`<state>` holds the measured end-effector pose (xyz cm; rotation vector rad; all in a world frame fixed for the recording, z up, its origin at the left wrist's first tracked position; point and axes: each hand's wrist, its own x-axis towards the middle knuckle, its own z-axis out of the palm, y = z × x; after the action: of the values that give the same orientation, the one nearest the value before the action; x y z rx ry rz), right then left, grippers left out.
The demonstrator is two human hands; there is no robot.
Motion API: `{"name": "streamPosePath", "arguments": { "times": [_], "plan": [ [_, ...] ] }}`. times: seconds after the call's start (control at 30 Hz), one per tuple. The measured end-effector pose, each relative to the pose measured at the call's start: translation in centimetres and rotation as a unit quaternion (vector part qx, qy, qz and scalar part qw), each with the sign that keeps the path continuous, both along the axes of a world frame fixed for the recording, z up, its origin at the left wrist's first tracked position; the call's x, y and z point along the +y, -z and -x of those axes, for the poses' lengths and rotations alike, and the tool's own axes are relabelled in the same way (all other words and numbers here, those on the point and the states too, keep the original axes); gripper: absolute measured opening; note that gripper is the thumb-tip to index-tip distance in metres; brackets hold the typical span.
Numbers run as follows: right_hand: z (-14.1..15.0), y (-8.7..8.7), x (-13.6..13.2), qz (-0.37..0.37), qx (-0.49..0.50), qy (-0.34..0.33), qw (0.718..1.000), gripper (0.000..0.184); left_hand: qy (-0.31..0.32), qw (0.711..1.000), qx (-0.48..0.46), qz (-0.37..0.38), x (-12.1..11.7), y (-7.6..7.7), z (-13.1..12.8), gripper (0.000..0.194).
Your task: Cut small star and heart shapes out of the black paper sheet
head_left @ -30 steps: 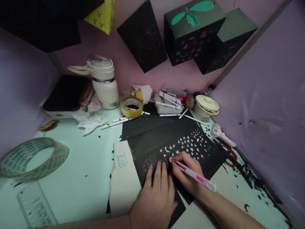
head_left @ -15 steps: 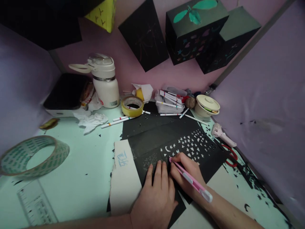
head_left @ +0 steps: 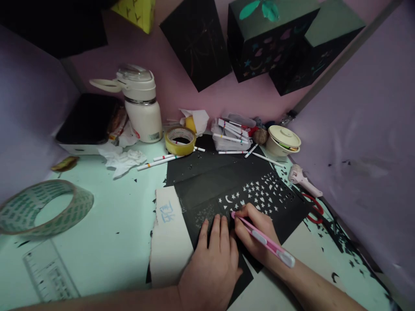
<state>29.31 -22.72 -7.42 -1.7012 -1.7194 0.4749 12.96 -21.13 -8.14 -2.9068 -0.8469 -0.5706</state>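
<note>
My left hand [head_left: 212, 263] lies flat with its fingers stretched out, pressing down a sheet of black paper [head_left: 207, 181] on the pale green table [head_left: 103, 224]. My right hand [head_left: 254, 233] is closed round a pink craft knife [head_left: 264, 239]; its tip touches the paper just right of my left fingertips. Small stars, a moon and other shapes [head_left: 259, 196] are cut out of the paper beyond the knife tip. A strip of white card [head_left: 168, 237] with blue writing lies under the paper's left edge.
A big clear tape roll [head_left: 42, 214] and a ruler [head_left: 48, 276] lie at left. At the back stand a white flask [head_left: 141, 106], yellow tape roll [head_left: 180, 140], marker pens [head_left: 162, 160], a pen tray [head_left: 230, 138] and a lidded bowl [head_left: 283, 140]. Red scissors [head_left: 313, 211] lie right.
The pink knife's back end swung down and then back up a little in my right hand. The view tilted slightly. My left hand stayed flat on the paper.
</note>
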Motion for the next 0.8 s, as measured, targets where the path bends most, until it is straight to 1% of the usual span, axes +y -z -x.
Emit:
{"name": "streamPosePath", "arguments": {
  "times": [0.23, 0.8],
  "plan": [
    [-0.12, 0.11, -0.17, 0.004, 0.005, 0.007, 1.000, 0.011, 0.004, 1.000, -0.001, -0.002, 0.02, -0.33, 0.08, 0.057],
    [-0.09, 0.63, -0.26, -0.011, 0.050, 0.004, 0.999, 0.016, 0.001, 1.000, 0.005, -0.001, -0.12, -0.14, 0.06, 0.058]
  ]
}}
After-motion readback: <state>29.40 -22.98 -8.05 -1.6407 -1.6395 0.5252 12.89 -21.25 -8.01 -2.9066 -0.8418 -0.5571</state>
